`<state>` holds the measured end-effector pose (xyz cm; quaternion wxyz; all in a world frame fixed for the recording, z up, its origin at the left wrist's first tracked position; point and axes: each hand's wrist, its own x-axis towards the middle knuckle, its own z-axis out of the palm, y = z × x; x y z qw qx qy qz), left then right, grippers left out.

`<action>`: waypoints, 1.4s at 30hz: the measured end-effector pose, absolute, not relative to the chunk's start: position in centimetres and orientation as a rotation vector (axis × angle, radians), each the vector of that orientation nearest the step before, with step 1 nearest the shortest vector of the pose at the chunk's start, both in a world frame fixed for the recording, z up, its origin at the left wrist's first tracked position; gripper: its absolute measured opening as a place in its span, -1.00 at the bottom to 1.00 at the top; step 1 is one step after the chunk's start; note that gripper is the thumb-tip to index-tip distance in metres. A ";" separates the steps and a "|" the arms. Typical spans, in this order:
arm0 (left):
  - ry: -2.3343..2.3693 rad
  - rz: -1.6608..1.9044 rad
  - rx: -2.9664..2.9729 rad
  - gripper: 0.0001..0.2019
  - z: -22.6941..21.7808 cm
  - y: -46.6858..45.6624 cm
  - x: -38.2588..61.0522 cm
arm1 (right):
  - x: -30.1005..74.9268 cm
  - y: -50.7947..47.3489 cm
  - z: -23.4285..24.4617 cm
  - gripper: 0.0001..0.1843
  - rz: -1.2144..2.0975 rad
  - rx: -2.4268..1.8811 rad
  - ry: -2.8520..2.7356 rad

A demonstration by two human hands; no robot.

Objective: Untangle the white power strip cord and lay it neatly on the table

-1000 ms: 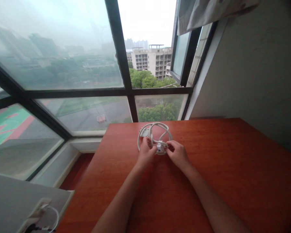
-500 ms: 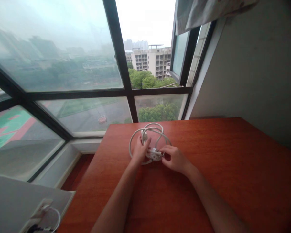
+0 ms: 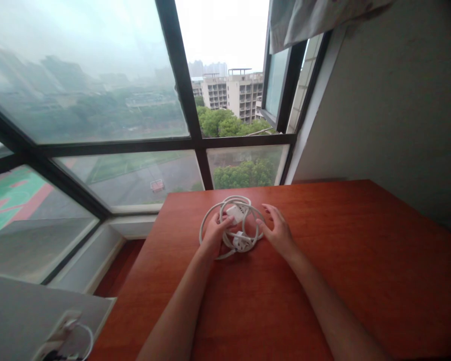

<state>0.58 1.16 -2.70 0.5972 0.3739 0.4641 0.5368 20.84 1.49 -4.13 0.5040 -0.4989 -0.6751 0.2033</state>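
A white extension cord lies loosely coiled on the table, its cable (image 3: 201,228) forming several overlapping loops. Inside the loops is the white socket block (image 3: 236,213); a white plug (image 3: 241,241) rests nearer to me. My left hand (image 3: 215,234) grips the coil's left side, thumb reaching over the cable towards the socket block, the other fingers partly hidden by the loops. At the right edge of the coil, my right hand (image 3: 279,232) is open, thumb and fingers spread apart. Its thumb is close to the cable; whether they touch I cannot tell.
The reddish-brown wooden table (image 3: 346,260) extends wide to the right. Beyond its far edge stand dark-framed windows (image 3: 124,146), one pane swung outward. A wall outlet (image 3: 65,326) with a white cable is at lower left. A curtain (image 3: 323,22) hangs at upper right.
My right hand has let go near the plug and moved slightly right and up, its fingers spreading. The loops now lie rounder, and the socket block shows more fully.
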 end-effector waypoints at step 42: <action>1.197 0.997 1.288 -0.73 -2.6 1.1 0.7 | 21.2 2.4 -4.5 -0.71 1.179 -1.263 -0.864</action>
